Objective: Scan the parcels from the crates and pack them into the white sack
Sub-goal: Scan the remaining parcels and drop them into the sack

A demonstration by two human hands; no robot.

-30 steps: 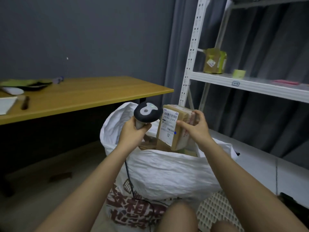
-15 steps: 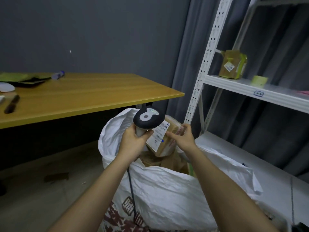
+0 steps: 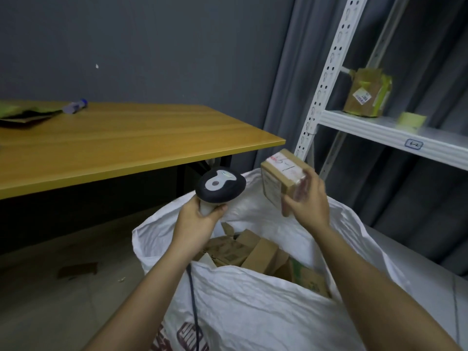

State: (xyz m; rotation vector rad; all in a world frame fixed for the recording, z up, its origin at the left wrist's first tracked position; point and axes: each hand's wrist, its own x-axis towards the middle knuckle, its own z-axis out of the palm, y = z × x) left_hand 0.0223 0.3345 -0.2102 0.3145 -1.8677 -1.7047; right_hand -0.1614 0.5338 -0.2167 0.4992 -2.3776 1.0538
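Her left hand [image 3: 200,219] gripped the scanner [image 3: 219,185], aimed toward the parcel [image 3: 281,182] her right hand [image 3: 307,203] clutched above the white sack [image 3: 253,300], probably ready for dropping in.

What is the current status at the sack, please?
Left hand grips scanner. Right hand holds parcel above open white sack, already part-filled with boxes. Nothing in the way.
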